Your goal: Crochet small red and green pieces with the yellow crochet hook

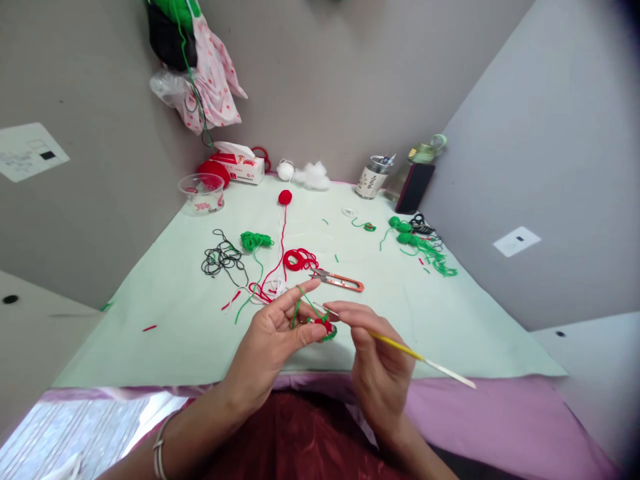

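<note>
One cup [371, 181] holds pens [387, 160], the left grip [273, 343] pinches crochetwork [330, 329] (red-green), the right grip [380, 363] holds a hook [400, 345].

1 head view, forward and down

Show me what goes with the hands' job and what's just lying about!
Probably the job:
red-and-green piece in left hand
yellow hook in right hand
green yarn bundle
orange snips

Seemingly just lying about:
tissue box
clear tub
pen pot
bottle

A yellow-handled hook [395, 344] slants just above a small red-and-green crocheted piece [328, 331] trailing green yarn [297, 311].
</note>
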A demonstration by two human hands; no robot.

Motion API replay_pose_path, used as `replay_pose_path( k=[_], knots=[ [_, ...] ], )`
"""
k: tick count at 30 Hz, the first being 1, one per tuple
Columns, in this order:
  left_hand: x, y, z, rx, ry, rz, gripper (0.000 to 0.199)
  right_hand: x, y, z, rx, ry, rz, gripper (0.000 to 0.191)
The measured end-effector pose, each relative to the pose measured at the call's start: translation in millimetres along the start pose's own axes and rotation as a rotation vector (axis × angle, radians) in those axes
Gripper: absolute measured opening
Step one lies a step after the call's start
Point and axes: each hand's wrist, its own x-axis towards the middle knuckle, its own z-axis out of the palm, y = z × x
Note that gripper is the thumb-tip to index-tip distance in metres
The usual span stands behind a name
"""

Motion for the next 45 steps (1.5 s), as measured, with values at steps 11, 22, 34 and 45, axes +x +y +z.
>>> replay_pose_path(
  k=[11,22,34,45],
  knots=[
    [-1,0,5.4,0.044,0.052,0.056,0.073,-6,13,6,0.186,0.025,0.213,0.014],
    [4,9,-4.2,0.048,0.179,0.229,0.022,1,14,10,0.218,0.104,0.231,0.007],
    [12,36,-10.6,-0.290,0.179,0.067,0.011,5,10,12,0.309,0.069,0.323,0.007],
    [4,54,-14.5,-0.323,0.118,0.082,0.010,6,8,11,0.344,-0.040,0.228,0.005]
  ],
)
